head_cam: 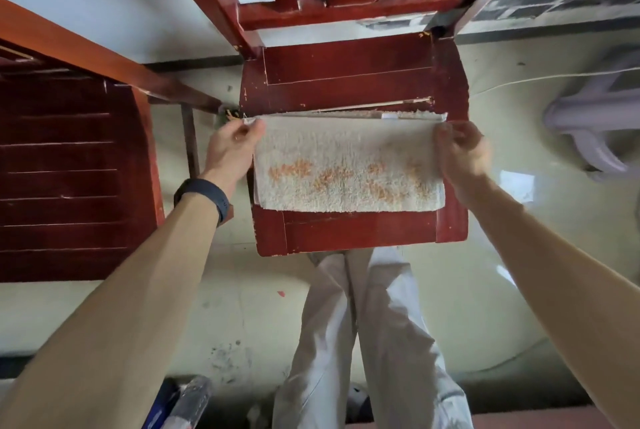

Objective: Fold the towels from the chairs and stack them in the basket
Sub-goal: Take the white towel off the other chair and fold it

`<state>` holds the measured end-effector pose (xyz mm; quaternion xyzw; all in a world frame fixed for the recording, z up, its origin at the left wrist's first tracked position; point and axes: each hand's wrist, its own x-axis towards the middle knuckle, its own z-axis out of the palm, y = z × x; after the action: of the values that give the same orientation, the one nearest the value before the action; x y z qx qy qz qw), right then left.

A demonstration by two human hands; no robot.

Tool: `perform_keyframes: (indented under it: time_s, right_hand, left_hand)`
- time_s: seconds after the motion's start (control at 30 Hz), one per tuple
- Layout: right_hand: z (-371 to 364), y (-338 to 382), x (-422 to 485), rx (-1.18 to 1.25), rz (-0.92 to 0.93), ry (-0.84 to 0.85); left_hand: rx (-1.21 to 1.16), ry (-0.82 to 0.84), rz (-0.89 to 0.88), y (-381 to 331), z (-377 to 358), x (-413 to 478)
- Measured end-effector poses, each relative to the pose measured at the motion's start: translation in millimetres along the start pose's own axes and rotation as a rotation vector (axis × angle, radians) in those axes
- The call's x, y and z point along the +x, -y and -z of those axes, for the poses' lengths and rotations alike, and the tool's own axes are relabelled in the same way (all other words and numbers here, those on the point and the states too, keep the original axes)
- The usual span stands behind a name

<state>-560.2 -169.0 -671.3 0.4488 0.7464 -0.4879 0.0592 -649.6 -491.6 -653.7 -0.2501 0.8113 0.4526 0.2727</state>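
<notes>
cream towel (348, 165) orange-flecked, chair (346, 82) dark red

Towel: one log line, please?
towel: folded, on chair seat | left hand: pinches left corner | right hand: pinches right corner

Shows soft, even light with only faint shadows, pale glare patches on the glossy floor (512, 290) at right, strong wide-angle splaying of the chair (346, 9) back toward the top edge, and smeared, unfocused detail along the bottom margin.
</notes>
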Motion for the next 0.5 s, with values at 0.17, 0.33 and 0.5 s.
perform_keyframes:
  time_s: [0.17,0.33,0.5]
  right_hand:
    - [-7,3,8,-0.158,0.098,-0.038]
    - [-12,5,19,-0.235,0.111,-0.045]
    - [-11,8,16,-0.299,0.130,-0.053]
  left_hand:
    - [0.094,-0.017,-0.103,3,-4,14]
    - [0.285,-0.046,-0.148,9,-11,24]
    - [0.396,-0.105,-0.211,9,-16,16]
